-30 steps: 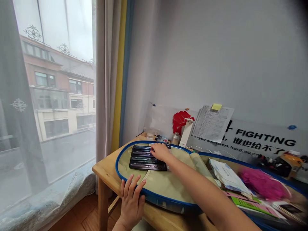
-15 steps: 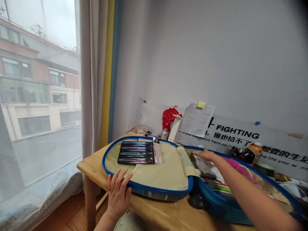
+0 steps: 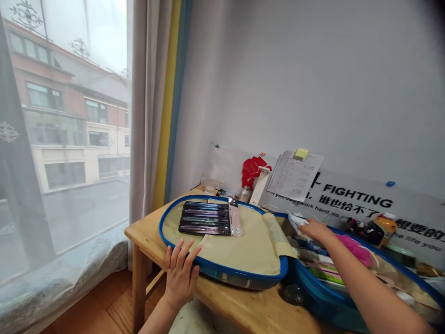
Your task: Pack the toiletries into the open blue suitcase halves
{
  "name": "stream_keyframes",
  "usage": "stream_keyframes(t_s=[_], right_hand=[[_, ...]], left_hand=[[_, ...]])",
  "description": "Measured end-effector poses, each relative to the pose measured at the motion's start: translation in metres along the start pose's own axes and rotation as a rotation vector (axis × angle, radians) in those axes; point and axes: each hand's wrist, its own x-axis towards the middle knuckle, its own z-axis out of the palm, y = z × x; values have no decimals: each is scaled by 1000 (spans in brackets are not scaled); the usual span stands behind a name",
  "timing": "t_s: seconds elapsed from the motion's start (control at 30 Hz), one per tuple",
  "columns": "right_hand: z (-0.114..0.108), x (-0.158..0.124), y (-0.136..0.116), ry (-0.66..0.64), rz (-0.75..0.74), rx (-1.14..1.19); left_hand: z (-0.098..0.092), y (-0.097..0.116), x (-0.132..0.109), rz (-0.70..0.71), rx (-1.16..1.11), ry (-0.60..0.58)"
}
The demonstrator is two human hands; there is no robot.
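An open soft case with a blue rim lies on the wooden table. Its lid [image 3: 239,255] has a beige lining, and a set of dark packaged brushes [image 3: 205,218] lies on it beside a slim pink-and-white packet [image 3: 235,218]. My left hand [image 3: 181,274] hooks its spread fingers over the lid's near blue rim. My right hand [image 3: 315,230] is over the case's other half, pinching a white packet [image 3: 296,222] at its fingertips. Below that hand lie a pink shower puff [image 3: 352,248] and several printed packets [image 3: 321,269].
The wooden table [image 3: 153,232] ends at its left edge, with a sheer-curtained window beyond. Behind it, against the wall, stand small bottles, a red paper cut-out, a pinned printed sheet [image 3: 295,176] and a slogan board [image 3: 354,199]. An orange-capped bottle [image 3: 381,229] stands at the right.
My right hand has shifted left and lifted the white packet slightly from the case. My left hand stays on the rim. The whole view has shifted slightly as my head moved.
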Motion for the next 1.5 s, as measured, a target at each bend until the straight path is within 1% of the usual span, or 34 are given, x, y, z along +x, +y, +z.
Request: stream_keyframes(t_s=[0.07, 0.1, 0.17, 0.2, 0.27, 0.37, 0.43, 0.5, 0.57, 0.63, 0.7, 0.77, 0.87, 0.97, 1.03, 1.1, 1.2, 1.27, 1.33, 1.43, 1.47, 1.5], right_hand=[[-12, -9, -15, 46, -17, 52], [-16, -15, -25, 60, -60, 86], [-18, -31, -52, 44, -223, 171], [-17, -41, -67, 3, -330, 216], [-8, -66, -101, -112, -549, 291], [12, -106, -150, -279, -842, 367], [27, -127, -178, -359, -980, 402], [41, -141, -201, -407, -1066, 428], [54, -147, -217, -450, -1120, 442], [65, -149, -226, -515, -1160, 434], [73, -150, -228, -594, -1192, 408], [77, -151, -226, -641, -1212, 385], [74, -151, -221, -623, -1224, 386], [62, -144, -211, -540, -1181, 409], [50, -129, -198, -458, -1109, 418], [36, -107, -178, -354, -992, 408], [14, -63, -129, -181, -725, 332], [1, -36, -86, -86, -500, 235], [-9, -17, -39, -13, -260, 126], [-13, -7, 27, 42, 79, -11], [-12, -7, 45, 53, 145, -39], [-9, -8, 61, 54, 172, -56]], left_hand=[[1, 0, -1, -3, -1, 0], [1, 0, -1, 0, -2, 3], [0, 0, 0, 12, -6, 12], [0, 0, 1, 18, -8, 12], [-1, 0, 2, 28, -8, 6], [-2, -1, 2, 43, -3, -6], [-2, -2, 1, 48, 3, -5], [-2, -3, 1, 50, 5, -2], [-2, -4, 0, 54, 1, 2], [-2, -4, 1, 61, -5, 7], [-2, -4, 1, 64, -11, 13], [-2, -3, 2, 64, -18, 18], [-3, -3, 2, 68, -20, 16], [-2, -5, 0, 65, -10, 4], [-2, -6, -2, 55, -7, -3], [-2, -7, -3, 45, -13, -4], [-1, -6, -4, 30, -24, 0], [-1, -6, -3, 22, -27, -1], [-1, -6, -3, 24, -31, 6], [-1, -5, -2, 29, -38, 13], [-1, -5, -2, 26, -39, 11], [-1, -5, -2, 21, -39, 8]])
